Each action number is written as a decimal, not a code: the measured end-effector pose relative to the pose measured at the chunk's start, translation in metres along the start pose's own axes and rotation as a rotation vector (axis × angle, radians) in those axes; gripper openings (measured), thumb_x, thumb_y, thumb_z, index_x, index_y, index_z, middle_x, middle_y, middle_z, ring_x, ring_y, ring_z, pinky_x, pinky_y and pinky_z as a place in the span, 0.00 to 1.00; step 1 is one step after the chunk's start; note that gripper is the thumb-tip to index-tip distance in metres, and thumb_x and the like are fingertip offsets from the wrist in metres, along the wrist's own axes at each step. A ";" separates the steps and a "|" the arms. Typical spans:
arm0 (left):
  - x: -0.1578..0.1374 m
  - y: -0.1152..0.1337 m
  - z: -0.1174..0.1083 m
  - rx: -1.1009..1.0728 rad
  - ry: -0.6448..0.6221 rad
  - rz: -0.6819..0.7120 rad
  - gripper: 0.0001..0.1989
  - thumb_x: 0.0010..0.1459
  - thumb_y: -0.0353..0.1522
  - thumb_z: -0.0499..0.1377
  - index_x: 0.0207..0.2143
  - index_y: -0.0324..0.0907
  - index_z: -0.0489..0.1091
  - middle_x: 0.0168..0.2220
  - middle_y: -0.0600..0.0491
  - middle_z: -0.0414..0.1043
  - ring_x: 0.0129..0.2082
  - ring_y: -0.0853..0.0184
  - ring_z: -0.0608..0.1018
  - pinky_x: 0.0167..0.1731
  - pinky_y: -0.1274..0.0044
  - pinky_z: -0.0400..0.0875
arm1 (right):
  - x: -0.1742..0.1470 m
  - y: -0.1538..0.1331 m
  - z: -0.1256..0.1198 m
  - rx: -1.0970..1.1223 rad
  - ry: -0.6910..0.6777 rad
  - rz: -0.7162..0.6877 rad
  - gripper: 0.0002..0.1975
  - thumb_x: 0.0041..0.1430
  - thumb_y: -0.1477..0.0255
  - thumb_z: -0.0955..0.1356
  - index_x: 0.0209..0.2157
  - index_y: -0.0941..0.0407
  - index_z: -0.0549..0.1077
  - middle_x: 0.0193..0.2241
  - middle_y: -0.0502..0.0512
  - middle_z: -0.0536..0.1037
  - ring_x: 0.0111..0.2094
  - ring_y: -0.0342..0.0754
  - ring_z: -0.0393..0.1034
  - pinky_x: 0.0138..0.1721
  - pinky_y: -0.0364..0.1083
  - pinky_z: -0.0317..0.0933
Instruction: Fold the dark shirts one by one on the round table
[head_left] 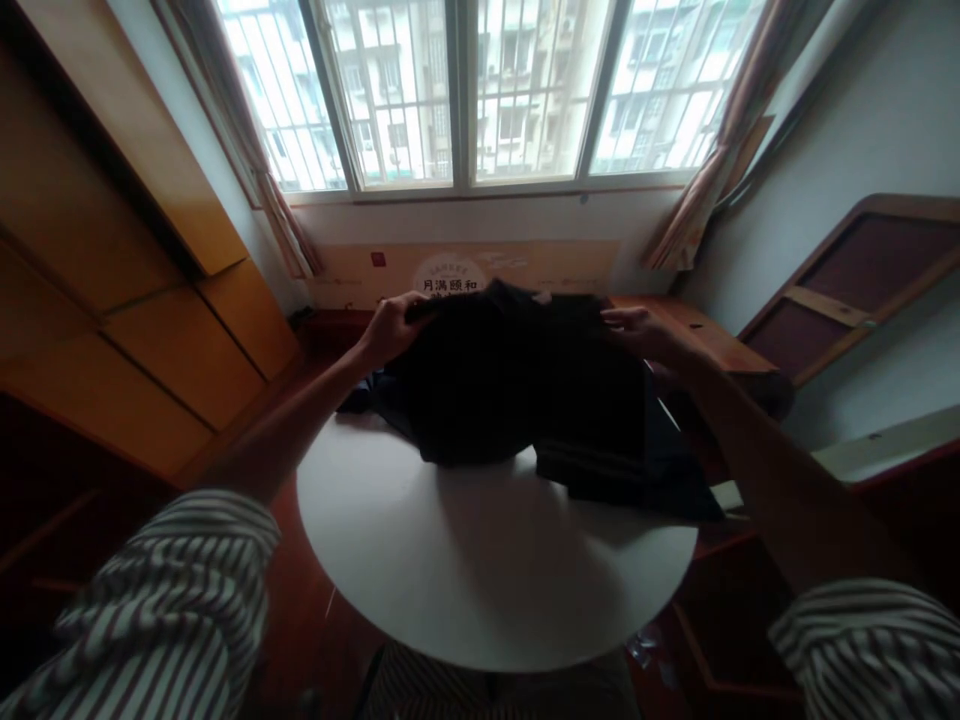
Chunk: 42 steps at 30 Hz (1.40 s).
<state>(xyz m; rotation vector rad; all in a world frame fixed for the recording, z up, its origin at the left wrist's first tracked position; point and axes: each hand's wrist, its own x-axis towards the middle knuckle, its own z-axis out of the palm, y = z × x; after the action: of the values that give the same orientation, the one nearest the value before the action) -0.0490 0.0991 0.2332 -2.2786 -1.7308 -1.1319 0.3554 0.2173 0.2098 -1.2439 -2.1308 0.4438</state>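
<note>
A dark garment [517, 390], nearly black against the window light, hangs between my two hands over a round white table [487, 580]. Its lower edge droops onto the tabletop, and a darker blue part spreads at the right side. My left hand [394, 328] grips the upper left edge of the garment, fingers closed on the cloth. At the upper right edge, my right hand [634, 328] pinches the fabric. The garment's exact kind is hard to make out in the shadow.
Wooden cabinets [150, 330] line the left wall. Behind the table stand a printed cardboard panel [352, 275] and barred windows [525, 100]. To the right are a wooden desk [694, 325] and a leaning wooden frame [847, 290]. A chair-like wooden frame [739, 610] sits low at the right.
</note>
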 end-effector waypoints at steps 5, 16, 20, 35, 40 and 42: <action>0.016 -0.007 0.045 0.119 0.051 0.014 0.11 0.64 0.28 0.53 0.46 0.39 0.73 0.46 0.43 0.73 0.49 0.58 0.72 0.55 0.64 0.62 | 0.009 -0.024 0.049 -0.176 0.039 -0.045 0.16 0.58 0.77 0.68 0.48 0.62 0.76 0.42 0.67 0.77 0.38 0.52 0.71 0.43 0.48 0.63; -0.137 -0.046 0.114 0.267 -0.388 -0.053 0.25 0.56 0.40 0.63 0.53 0.37 0.71 0.56 0.37 0.69 0.55 0.50 0.72 0.56 0.60 0.64 | -0.152 -0.042 0.143 -0.024 -0.458 -0.247 0.11 0.62 0.73 0.64 0.41 0.56 0.79 0.36 0.58 0.79 0.32 0.47 0.72 0.35 0.44 0.62; -0.127 -0.035 0.119 0.177 -0.364 -0.028 0.11 0.61 0.29 0.56 0.43 0.39 0.75 0.47 0.41 0.76 0.56 0.52 0.72 0.61 0.58 0.58 | -0.144 -0.040 0.160 0.084 -0.405 -0.099 0.20 0.61 0.70 0.66 0.54 0.61 0.71 0.32 0.57 0.78 0.32 0.49 0.72 0.38 0.46 0.65; -0.108 0.015 0.115 -0.460 -0.257 -0.331 0.34 0.54 0.46 0.65 0.57 0.40 0.60 0.46 0.43 0.74 0.41 0.60 0.79 0.40 0.72 0.74 | -0.100 -0.069 0.194 1.285 -0.148 0.604 0.46 0.45 0.75 0.74 0.63 0.44 0.52 0.54 0.57 0.71 0.42 0.50 0.74 0.32 0.44 0.71; -0.138 -0.002 0.125 -0.187 -0.503 -0.202 0.14 0.56 0.42 0.62 0.36 0.40 0.73 0.35 0.48 0.75 0.37 0.59 0.77 0.41 0.71 0.70 | -0.108 -0.072 0.182 1.188 -0.222 0.512 0.55 0.35 0.82 0.70 0.64 0.40 0.48 0.50 0.54 0.73 0.41 0.51 0.73 0.31 0.45 0.69; -0.138 0.001 0.121 -0.206 -0.466 -0.147 0.11 0.60 0.38 0.56 0.31 0.41 0.73 0.33 0.50 0.74 0.36 0.62 0.76 0.40 0.73 0.69 | -0.109 -0.073 0.176 1.157 -0.248 0.485 0.57 0.32 0.83 0.69 0.65 0.40 0.47 0.45 0.52 0.75 0.37 0.49 0.73 0.29 0.44 0.67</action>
<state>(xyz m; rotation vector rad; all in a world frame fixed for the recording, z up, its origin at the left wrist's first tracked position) 0.0003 0.0429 0.0657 -2.7547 -2.0490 -0.8827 0.2301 0.0907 0.0821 -0.9550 -1.2463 1.7830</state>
